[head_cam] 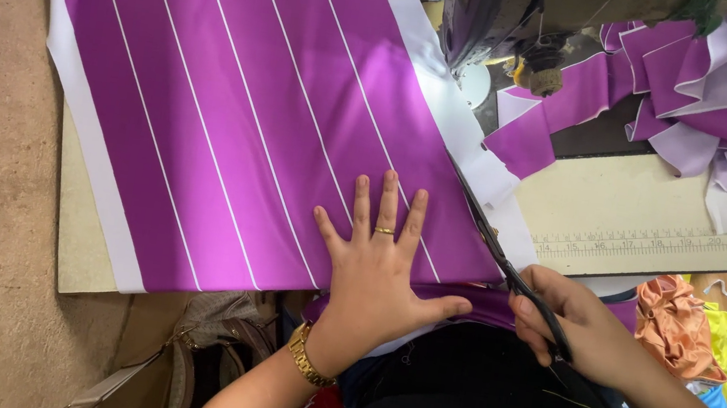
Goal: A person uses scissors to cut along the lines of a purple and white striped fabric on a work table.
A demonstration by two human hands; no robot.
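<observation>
A purple cloth with thin white stripes and white borders (236, 103) lies spread over the sewing table (645, 199). My left hand (377, 276) presses flat on its near edge, fingers spread, with a gold ring and a gold watch on the wrist. My right hand (581, 331) grips black scissors (494, 240), whose blades lie along the cloth's right side where the purple meets the white border.
A black sewing machine (500, 16) stands at the back. A heap of purple and white strips (724, 93) lies at the far right. Orange and yellow cloth scraps (693, 332) sit by my right arm. A brown bag (205, 342) rests below the table's near-left edge.
</observation>
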